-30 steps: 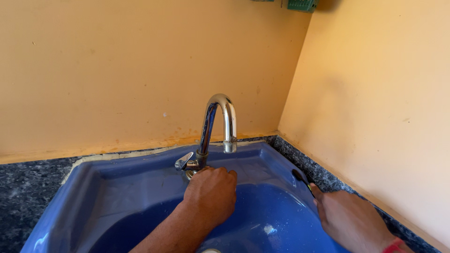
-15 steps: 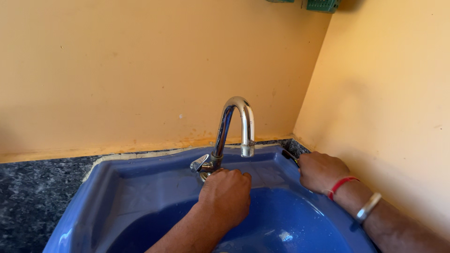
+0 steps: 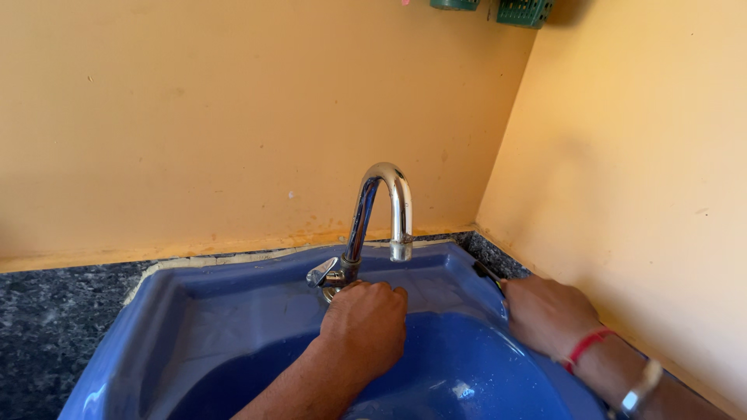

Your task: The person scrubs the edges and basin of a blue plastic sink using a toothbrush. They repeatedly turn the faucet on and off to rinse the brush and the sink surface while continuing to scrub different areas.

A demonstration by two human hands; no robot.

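Fingers of the left hand (image 3: 364, 323) curl shut around the tap (image 3: 379, 222) base at the far sink (image 3: 233, 311) ledge; right hand (image 3: 545, 311) grips a dark tool (image 3: 486, 271) at the right rim; tightening needs steady twisting

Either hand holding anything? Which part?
Left hand grips the chrome tap at its base. Right hand holds a dark tool by its near end.
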